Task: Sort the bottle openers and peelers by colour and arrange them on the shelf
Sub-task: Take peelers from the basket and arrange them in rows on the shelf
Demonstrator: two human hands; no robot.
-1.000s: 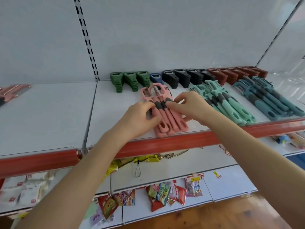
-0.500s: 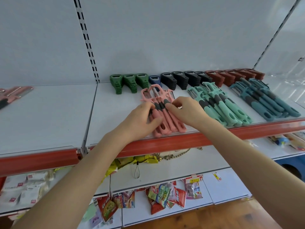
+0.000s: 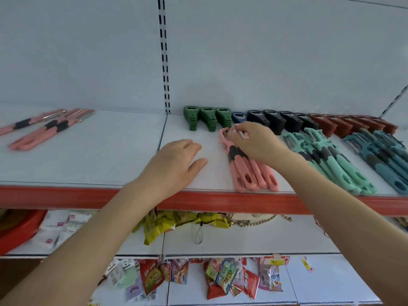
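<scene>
Shop — display shelf (image 3: 220,200), snack packets (image 3: 223,276)

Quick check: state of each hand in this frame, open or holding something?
Left hand: open, palm down over the shelf, holding nothing.
Right hand: fingers pinching the head end of the middle pink peelers.

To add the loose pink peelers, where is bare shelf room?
Bare shelf lies between the left hand and the pink peeler row, before the green openers, and right of the loose pink peelers. Crowded: mint peelers, teal peelers, rightward.
</scene>
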